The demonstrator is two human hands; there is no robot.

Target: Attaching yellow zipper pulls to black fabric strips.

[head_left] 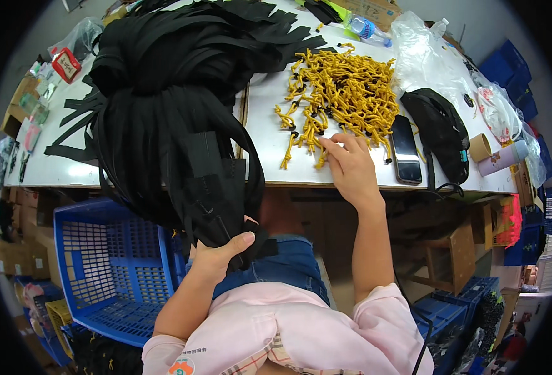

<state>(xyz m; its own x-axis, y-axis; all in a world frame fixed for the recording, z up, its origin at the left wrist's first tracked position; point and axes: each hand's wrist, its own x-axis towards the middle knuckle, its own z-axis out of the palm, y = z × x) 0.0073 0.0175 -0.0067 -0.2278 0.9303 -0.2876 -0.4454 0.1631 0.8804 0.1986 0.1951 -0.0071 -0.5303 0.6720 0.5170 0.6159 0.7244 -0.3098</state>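
A big bundle of black fabric straps (157, 125) is heaped on the left of the table and hangs over its front edge toward me. My left hand (218, 255) is closed around the strap ends above my lap, thumb on top. On the table to the right lies a pile of short yellow knotted cords (357, 87) with small black pieces on them. At the pile's near edge my right hand (353, 167) has its thumb and fingers pinched together on a yellow cord (320, 159), partly hidden by the fingertips.
Right of the cords lie a black phone (406, 150), a black pouch (438, 134), a tape roll (480, 148) and a lilac cup (503, 159). A water bottle (368, 30) and clear plastic bags (423, 56) lie behind. A blue crate (113, 269) stands below left, a wooden stool (454, 256) below right.
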